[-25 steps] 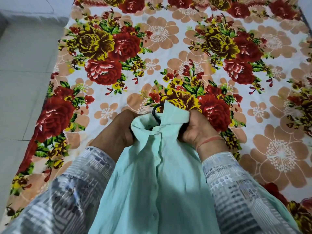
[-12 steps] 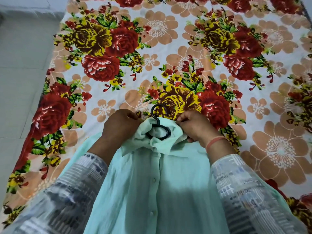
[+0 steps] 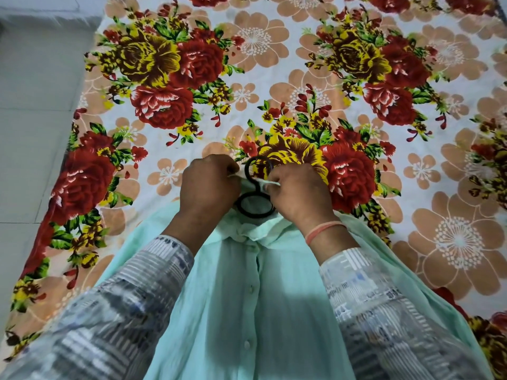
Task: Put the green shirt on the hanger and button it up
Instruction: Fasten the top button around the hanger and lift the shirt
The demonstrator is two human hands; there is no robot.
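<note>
A pale green shirt (image 3: 247, 311) lies front-up on the flowered bedsheet, its button placket running down the middle between my forearms. A black hanger (image 3: 253, 198) sits inside the neck; only its hook and a round loop show above the collar. My left hand (image 3: 208, 187) pinches the left collar edge beside the hook. My right hand (image 3: 296, 193) pinches the right collar edge on the other side. Both hands pull the collar up around the hanger's neck. The hanger's arms are hidden under the fabric.
The flowered bedsheet (image 3: 301, 64) covers the bed across the whole view. A grey tiled floor (image 3: 35, 119) runs along the bed's left edge. My patterned sleeves (image 3: 123, 311) cover the shirt's sides.
The collar, bunched high over the hanger a second ago, has been drawn down and spread, exposing the hook and loop. Both hands moved up to the collar edges beside the hook.
</note>
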